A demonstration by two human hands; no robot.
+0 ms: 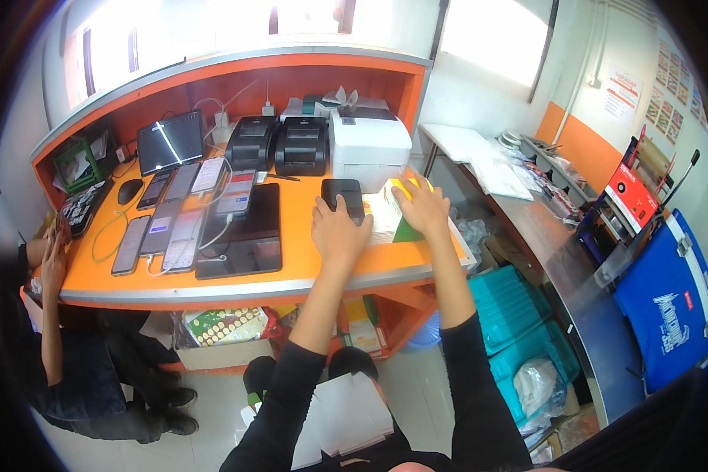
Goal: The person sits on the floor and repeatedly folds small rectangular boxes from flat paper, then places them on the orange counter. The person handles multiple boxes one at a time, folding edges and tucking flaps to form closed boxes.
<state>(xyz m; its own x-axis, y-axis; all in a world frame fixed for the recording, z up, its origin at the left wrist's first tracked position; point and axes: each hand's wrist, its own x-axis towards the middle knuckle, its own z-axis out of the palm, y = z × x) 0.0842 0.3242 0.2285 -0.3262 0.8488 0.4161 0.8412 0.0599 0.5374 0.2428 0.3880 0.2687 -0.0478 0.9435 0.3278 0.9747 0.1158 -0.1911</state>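
Observation:
My left hand (340, 234) lies on the orange desk with its fingers stretched out, the fingertips at the near end of a black phone (343, 189). Beside it, a stack of white printed paper (382, 216) with yellow and green parts sits at the desk's right end. My right hand (423, 208) rests on the right side of this stack, fingers spread and pointing away from me. Whether the fingers pinch a sheet is hard to see. White folded papers (350, 413) lie on my lap.
Several phones (161, 226), a dark tablet (261, 236) and cables cover the desk's left half. Two black printers (300, 145) and a white printer (370, 141) stand behind. Another person's hand (53, 259) is at the left edge. A metal counter (562, 267) runs along the right, with teal crates (503, 311) below.

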